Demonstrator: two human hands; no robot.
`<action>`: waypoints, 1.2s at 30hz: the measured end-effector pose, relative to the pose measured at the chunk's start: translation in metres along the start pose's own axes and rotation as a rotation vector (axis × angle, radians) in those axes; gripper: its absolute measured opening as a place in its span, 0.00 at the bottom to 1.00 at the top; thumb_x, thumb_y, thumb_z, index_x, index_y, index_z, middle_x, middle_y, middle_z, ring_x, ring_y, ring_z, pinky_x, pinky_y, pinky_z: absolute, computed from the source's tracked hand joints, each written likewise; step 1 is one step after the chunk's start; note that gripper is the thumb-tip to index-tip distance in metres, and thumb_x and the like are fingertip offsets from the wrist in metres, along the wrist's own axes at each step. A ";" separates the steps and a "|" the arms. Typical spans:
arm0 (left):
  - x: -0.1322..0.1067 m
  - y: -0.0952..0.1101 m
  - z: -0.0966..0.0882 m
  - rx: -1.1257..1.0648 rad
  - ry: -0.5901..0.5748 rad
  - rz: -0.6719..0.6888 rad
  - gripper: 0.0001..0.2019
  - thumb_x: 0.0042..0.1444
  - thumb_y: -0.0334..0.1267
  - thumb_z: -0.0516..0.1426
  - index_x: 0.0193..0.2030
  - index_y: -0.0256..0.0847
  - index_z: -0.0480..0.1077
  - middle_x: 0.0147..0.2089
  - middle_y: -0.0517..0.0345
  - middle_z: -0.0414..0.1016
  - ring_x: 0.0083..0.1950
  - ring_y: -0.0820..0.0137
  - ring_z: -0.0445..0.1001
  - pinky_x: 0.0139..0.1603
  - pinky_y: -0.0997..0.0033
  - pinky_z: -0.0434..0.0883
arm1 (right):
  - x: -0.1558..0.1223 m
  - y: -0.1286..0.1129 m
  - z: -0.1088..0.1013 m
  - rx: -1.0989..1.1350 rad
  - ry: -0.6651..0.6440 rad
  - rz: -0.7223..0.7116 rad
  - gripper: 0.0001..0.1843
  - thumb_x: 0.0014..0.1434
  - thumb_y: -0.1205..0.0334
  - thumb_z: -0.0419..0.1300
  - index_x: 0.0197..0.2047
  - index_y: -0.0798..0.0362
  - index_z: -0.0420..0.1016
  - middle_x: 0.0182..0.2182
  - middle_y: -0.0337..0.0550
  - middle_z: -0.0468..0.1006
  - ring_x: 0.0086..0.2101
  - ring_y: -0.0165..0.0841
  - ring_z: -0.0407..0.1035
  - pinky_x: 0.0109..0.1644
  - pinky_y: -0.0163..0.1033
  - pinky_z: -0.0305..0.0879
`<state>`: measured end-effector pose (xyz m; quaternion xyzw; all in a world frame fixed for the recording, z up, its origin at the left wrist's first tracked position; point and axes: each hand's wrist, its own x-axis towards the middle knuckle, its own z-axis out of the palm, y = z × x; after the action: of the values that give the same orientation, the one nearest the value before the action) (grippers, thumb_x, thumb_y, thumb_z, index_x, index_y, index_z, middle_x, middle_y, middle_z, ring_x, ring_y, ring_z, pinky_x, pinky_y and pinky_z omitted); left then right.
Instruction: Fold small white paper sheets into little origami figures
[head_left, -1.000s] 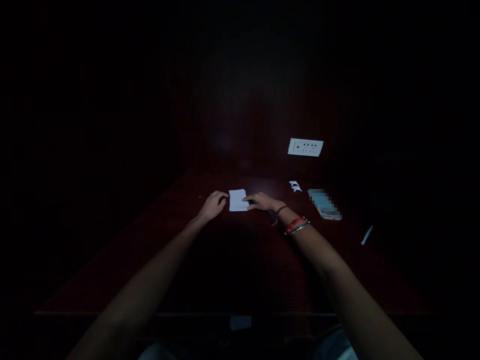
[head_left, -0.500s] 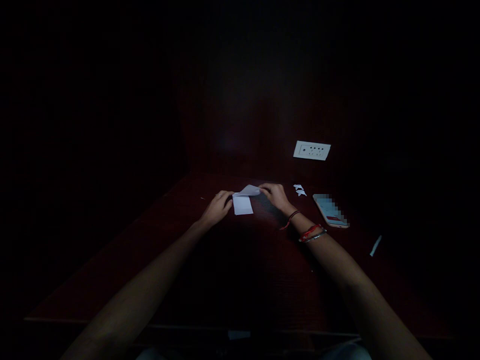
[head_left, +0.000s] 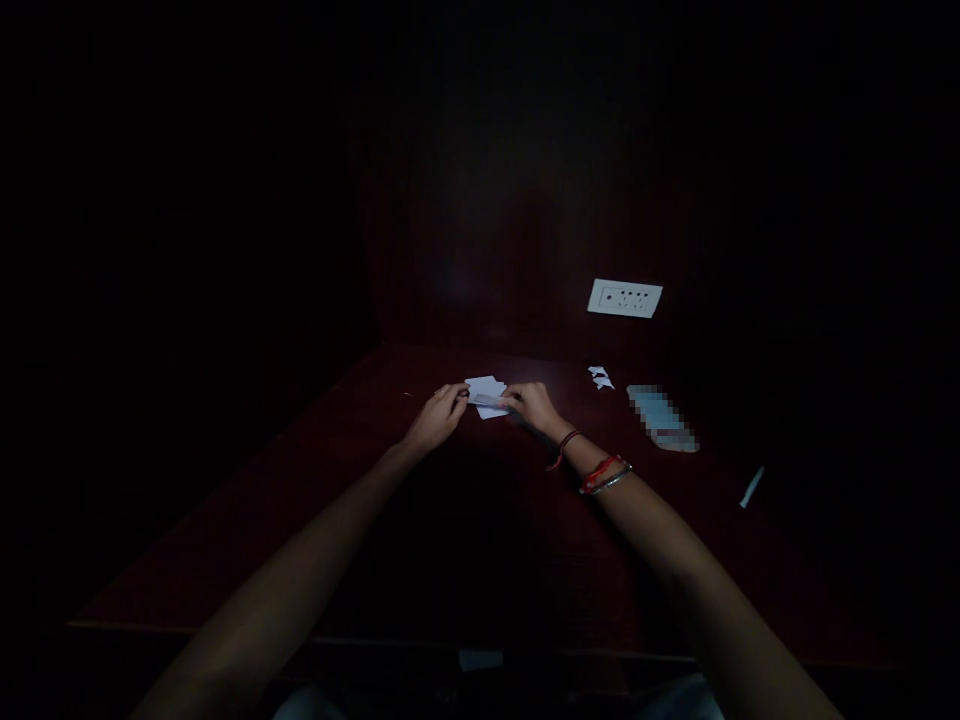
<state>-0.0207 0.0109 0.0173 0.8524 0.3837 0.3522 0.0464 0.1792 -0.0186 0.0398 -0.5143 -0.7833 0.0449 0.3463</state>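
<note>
White folded paper lies on the dark red table, with a flap or fold raised along its near part. My left hand pinches the left edge of the paper between thumb and fingers. On the other side, my right hand is closed on the right end of the raised flap. Dim light and the small size hide exactly how the layers are folded. Red thread bands and a metal bangle circle my right wrist and forearm.
Torn white paper scraps lie right of my hands. Beyond them rests a phone with a blurred screen, and a thin pale strip lies farther right. A socket plate is on the back wall. The table's front edge runs below my forearms.
My right hand has moved left and slightly nearer, bringing the lifted paper flap down toward me across the sheet. My left hand stays at the paper's left edge.
</note>
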 end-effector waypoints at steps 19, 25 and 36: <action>-0.014 0.077 0.010 -0.026 -0.102 0.190 0.15 0.61 0.37 0.41 0.53 0.40 0.57 0.52 0.53 0.61 0.54 0.68 0.60 0.55 0.67 0.57 | -0.131 -0.002 -0.109 -0.060 0.000 -0.034 0.10 0.55 0.62 0.53 0.38 0.52 0.74 0.36 0.44 0.76 0.37 0.33 0.70 0.43 0.39 0.65; -0.034 0.107 0.033 -0.017 -0.347 0.414 0.15 0.59 0.43 0.46 0.50 0.45 0.62 0.53 0.57 0.63 0.54 0.66 0.61 0.52 0.62 0.59 | -0.165 0.003 -0.120 0.070 -0.396 -0.086 0.11 0.56 0.61 0.53 0.41 0.52 0.73 0.37 0.43 0.76 0.38 0.31 0.70 0.44 0.37 0.64; -0.042 0.110 0.033 0.092 -0.441 0.486 0.18 0.61 0.43 0.43 0.57 0.44 0.54 0.59 0.54 0.55 0.59 0.64 0.54 0.55 0.58 0.54 | -0.140 0.029 -0.108 0.592 -0.201 0.605 0.27 0.43 0.65 0.64 0.48 0.55 0.65 0.48 0.50 0.66 0.35 0.29 0.69 0.37 0.36 0.69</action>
<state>0.0492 -0.0892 0.0076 0.9759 0.1655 0.1423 0.0043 0.2971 -0.1535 0.0392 -0.5924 -0.5804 0.4167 0.3722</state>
